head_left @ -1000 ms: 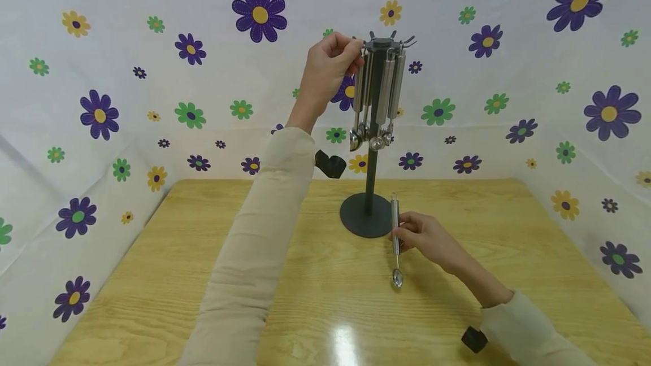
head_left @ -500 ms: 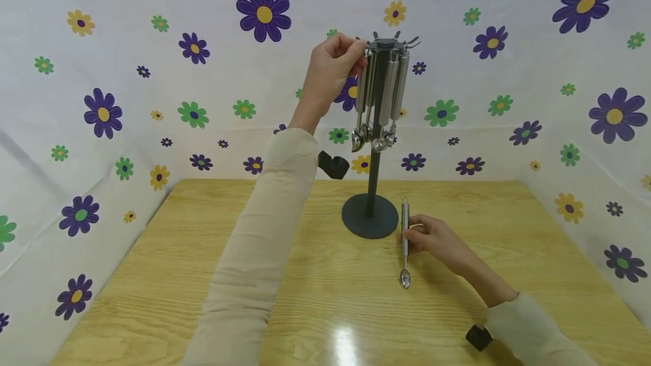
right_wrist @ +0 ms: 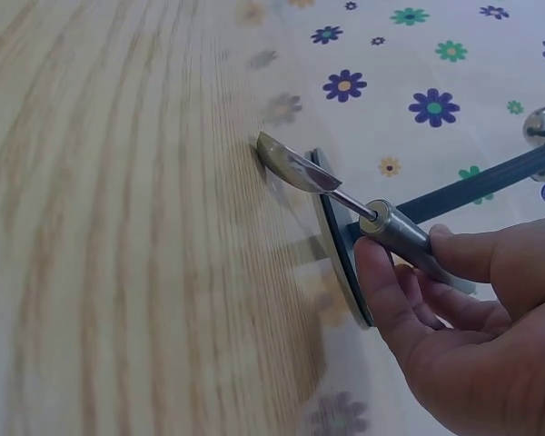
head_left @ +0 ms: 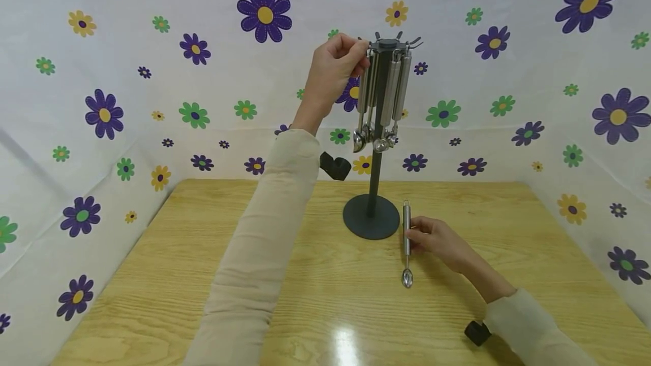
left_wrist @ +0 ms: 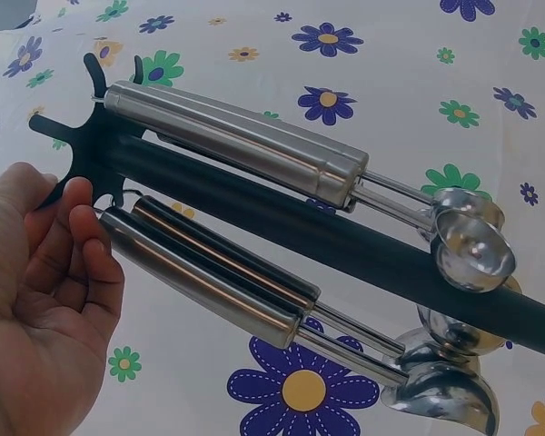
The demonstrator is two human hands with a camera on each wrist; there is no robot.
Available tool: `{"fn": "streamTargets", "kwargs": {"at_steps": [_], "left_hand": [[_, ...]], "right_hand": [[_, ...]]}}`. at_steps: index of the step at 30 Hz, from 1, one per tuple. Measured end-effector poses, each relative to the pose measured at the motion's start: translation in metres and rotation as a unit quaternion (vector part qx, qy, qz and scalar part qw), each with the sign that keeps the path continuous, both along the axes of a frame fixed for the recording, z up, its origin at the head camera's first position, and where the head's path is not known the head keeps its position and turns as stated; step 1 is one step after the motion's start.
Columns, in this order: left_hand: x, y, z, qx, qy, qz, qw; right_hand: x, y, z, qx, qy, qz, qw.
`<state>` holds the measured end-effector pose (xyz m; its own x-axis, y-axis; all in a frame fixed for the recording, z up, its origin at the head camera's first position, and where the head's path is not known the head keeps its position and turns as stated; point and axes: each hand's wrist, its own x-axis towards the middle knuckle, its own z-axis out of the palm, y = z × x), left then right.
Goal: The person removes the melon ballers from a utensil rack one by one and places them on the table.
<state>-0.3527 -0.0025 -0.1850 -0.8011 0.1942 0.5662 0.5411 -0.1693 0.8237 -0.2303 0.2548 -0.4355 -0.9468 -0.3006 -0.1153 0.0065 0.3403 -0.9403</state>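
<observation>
A dark metal utensil stand rises from a round base on the table. Several steel scoops hang from its top hooks, bowls downward. My left hand is at the stand's left top, thumb and fingertips pinching one of its hooks beside a hanging handle; the left wrist view shows the grip closely, the hook's tip hidden by the fingers. Low to the right of the base, my right hand pinches the handle of a small steel scoop. Its oval bowl points toward the person, near the tabletop.
The wooden table is enclosed by a white flower-printed cloth at the back and sides. A black wrist mount juts from the left sleeve, another black piece from the right sleeve.
My right hand has shifted slightly right with the small scoop, away from the stand's base, and then nearly stopped. My left hand keeps its pinch at the stand's top. The head view has shifted slightly.
</observation>
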Motion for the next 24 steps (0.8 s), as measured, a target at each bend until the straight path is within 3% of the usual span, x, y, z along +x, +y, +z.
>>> {"fn": "streamTargets", "kwargs": {"at_steps": [14,24], "left_hand": [[-0.001,0.0,0.0,-0.01,0.001,0.003,0.9999],[-0.001,0.001,0.0,-0.008,0.001,0.006,0.9999]], "right_hand": [[-0.013,0.003,-0.01,0.033,-0.011,-0.038,0.9987],[-0.02,0.003,-0.015,0.03,-0.004,-0.03,0.9991]]}}
